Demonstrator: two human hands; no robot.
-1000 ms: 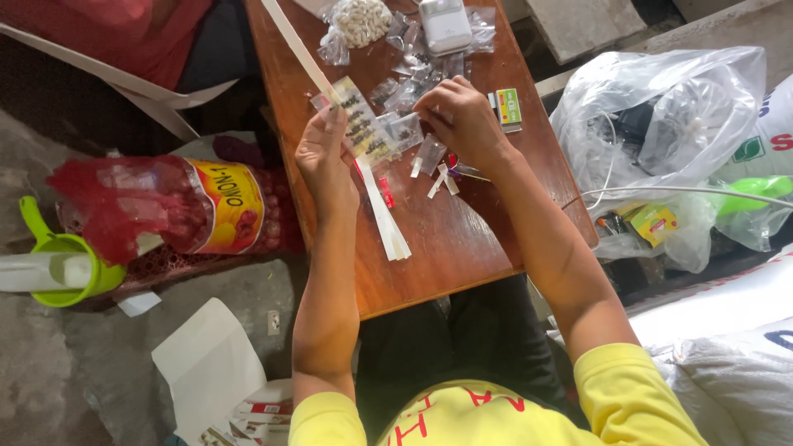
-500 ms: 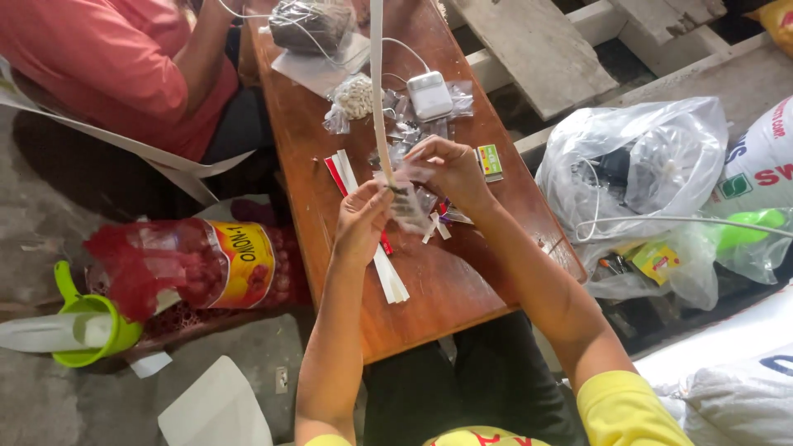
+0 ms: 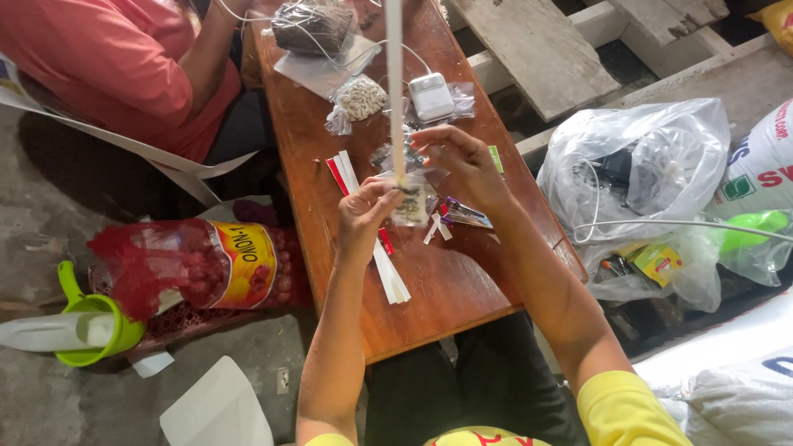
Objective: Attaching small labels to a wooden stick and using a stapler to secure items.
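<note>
My left hand [image 3: 363, 216] pinches a small clear packet [image 3: 412, 201] with dark bits inside, held above a brown wooden table [image 3: 462, 289]. A long white paper strip [image 3: 396, 74] rises from the packet's top toward the camera. My right hand [image 3: 467, 161] is curled at the packet's upper right, fingertips touching the strip and packet top. Below the hands, red-and-white paper strips [image 3: 388, 268] lie on the table.
A white charger block [image 3: 431, 96] and small bags of seeds [image 3: 360, 99] lie farther up the table. Another person in a red shirt [image 3: 116, 66] sits at the upper left. A red mesh sack of onions [image 3: 198, 264], green jug [image 3: 91, 326] and plastic bags [image 3: 644, 173] surround the table.
Both hands lifted the packet off the table and drew closer together; the white strip now stands upright toward the camera. The view shifted down and nearer.
</note>
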